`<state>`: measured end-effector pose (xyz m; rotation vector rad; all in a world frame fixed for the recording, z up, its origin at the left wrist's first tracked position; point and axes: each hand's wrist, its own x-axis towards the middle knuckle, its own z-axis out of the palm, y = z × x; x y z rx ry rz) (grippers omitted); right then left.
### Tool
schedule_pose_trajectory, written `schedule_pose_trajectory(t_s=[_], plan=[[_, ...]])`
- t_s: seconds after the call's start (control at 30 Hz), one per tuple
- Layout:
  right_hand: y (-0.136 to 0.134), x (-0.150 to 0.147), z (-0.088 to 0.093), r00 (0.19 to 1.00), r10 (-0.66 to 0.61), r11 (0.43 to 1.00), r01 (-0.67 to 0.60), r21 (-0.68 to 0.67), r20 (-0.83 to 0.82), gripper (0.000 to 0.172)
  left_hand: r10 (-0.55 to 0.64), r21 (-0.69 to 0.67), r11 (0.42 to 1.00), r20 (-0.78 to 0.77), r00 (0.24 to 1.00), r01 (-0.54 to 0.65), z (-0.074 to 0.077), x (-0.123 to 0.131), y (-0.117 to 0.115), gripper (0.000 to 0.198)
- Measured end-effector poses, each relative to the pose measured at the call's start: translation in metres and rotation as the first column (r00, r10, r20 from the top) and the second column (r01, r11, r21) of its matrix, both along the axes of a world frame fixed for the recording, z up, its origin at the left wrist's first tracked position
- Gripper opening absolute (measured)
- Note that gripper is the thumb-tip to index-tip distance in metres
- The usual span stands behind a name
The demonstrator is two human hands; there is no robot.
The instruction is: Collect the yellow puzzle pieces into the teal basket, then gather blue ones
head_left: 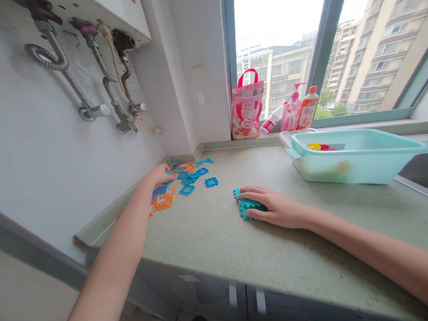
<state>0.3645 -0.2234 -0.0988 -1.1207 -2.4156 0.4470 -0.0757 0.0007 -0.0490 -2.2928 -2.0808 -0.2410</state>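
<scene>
My left hand (160, 174) reaches to the edge of a loose pile of plastic interlocking tiles at the back left of the counter. Its fingertips are closed around a small teal tile (169, 174), partly hidden by them. Beside it lie orange tiles (162, 199), some with white window shapes, and blue tiles (189, 177). One blue square tile (211, 182) sits apart, to the right. My right hand (269, 206) lies flat with fingers outstretched over teal toothed tiles (245, 210) in the middle of the counter, covering much of them.
An aqua plastic tub (345, 166) with yellow and red pieces (320, 147) inside stands at the right, near a sink edge. Along the windowsill are a pink bag (246, 111), a pump bottle (292, 110) and an orange-capped bottle (308, 108). Pipes (106, 89) hang on the left wall.
</scene>
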Motion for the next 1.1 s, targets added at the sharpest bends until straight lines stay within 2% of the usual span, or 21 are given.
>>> schedule_pose_trajectory(t_s=[0.07, 0.13, 0.27, 0.33, 0.43, 0.53, 0.6, 0.67, 0.73, 0.77, 0.83, 0.9, 0.97, 1.03, 1.1], plan=[[0.000, 0.000, 0.001, 1.000, 0.003, 1.000, -0.003, -0.002, -0.007, 0.062, 0.019, 0.025, 0.999, 0.026, 0.999, -0.020, 0.001, -0.001, -0.001, 0.066], [-0.001, 0.000, 0.001, 1.000, 0.008, 1.000, -0.008, 0.008, -0.003, 0.061, 0.014, 0.029, 0.999, 0.027, 1.000, -0.015, 0.002, -0.001, -0.003, 0.064], [0.000, -0.001, 0.000, 1.000, 0.017, 0.999, -0.015, 0.046, -0.026, 0.057, -0.007, -0.002, 1.000, 0.001, 1.000, 0.007, 0.007, 0.005, -0.008, 0.028], [0.001, -0.001, -0.001, 0.999, 0.020, 0.998, -0.017, 0.059, -0.040, 0.056, -0.014, 0.002, 1.000, -0.007, 1.000, 0.014, 0.011, 0.008, -0.010, 0.020], [0.001, -0.001, -0.001, 0.999, 0.017, 0.998, -0.015, 0.066, -0.037, 0.055, -0.039, 0.100, 0.994, 0.003, 0.999, 0.038, 0.021, 0.016, -0.018, 0.021], [0.001, -0.001, 0.000, 1.000, 0.015, 0.998, -0.013, 0.068, -0.025, 0.055, -0.133, 0.243, 0.965, 0.125, 0.983, 0.100, 0.033, 0.039, -0.032, 0.026], [0.001, -0.001, 0.001, 1.000, 0.016, 0.998, -0.015, 0.067, -0.012, 0.054, -0.266, 0.306, 0.936, 0.288, 0.920, 0.175, 0.036, 0.066, -0.047, 0.031], [0.000, -0.001, 0.001, 1.000, -0.001, 0.998, 0.001, 0.061, -0.004, 0.057, -0.417, 0.313, 0.903, 0.479, 0.772, 0.294, 0.030, 0.103, -0.066, 0.038], [-0.001, -0.002, 0.000, 0.999, -0.046, 0.997, 0.046, 0.060, -0.013, 0.064, -0.508, 0.270, 0.852, 0.633, 0.584, 0.449, 0.014, 0.143, -0.086, 0.044], [-0.002, -0.002, 0.000, 0.997, -0.072, 0.995, 0.074, 0.069, -0.024, 0.069, -0.527, 0.259, 0.826, 0.669, 0.524, 0.500, 0.003, 0.163, -0.095, 0.046], [-0.001, -0.004, -0.002, 0.993, -0.111, 0.986, 0.116, 0.119, -0.048, 0.078, -0.573, 0.221, 0.769, 0.654, 0.494, 0.599, -0.018, 0.196, -0.112, 0.044], [0.001, -0.008, -0.004, 0.989, -0.134, 0.971, 0.143, 0.193, -0.063, 0.084, -0.660, 0.246, 0.717, 0.537, 0.524, 0.652, -0.032, 0.218, -0.124, 0.037], [0.004, -0.012, -0.005, 0.986, -0.160, 0.954, 0.169, 0.248, -0.054, 0.091, -0.719, 0.316, 0.692, 0.383, 0.580, 0.649, -0.035, 0.225, -0.128, 0.032], [0.007, -0.015, -0.005, 0.986, -0.169, 0.954, 0.166, 0.251, -0.007, 0.091, -0.710, 0.383, 0.697, 0.254, 0.657, 0.606, -0.025, 0.218, -0.123, 0.027], [0.010, -0.017, -0.004, 0.988, -0.145, 0.969, 0.131, 0.208, 0.053, 0.079, -0.636, 0.419, 0.738, 0.170, 0.753, 0.529, -0.007, 0.198, -0.105, 0.022]])
